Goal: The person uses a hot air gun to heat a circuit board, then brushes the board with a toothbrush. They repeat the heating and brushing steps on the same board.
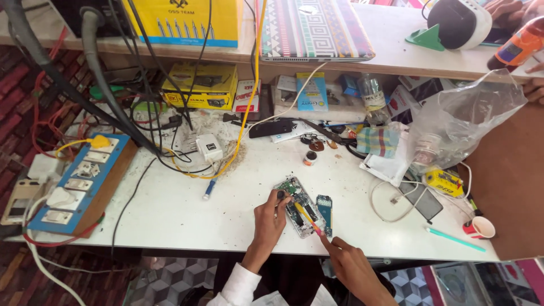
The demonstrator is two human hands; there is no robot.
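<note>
While the opened phone [299,205] lies flat near the front edge of the white table [187,209], the left hand [269,218] pins its upper end, fingers closed on a small black part [280,194]. The right hand [348,262], just right of the phone, pinches a yellow-and-pink tool [309,219] whose tip rests inside. A loose blue circuit board [324,208] lies touching the phone's right side, a switchboard [76,184] well to its left.

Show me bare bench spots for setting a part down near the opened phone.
Freest patch: white bench between the switch board and the opened phone, left of the left hand. A smaller bare strip lies between the right hand and the teal pen. Crowded: the back edge by the white charger, and the plastic bag side.
</note>
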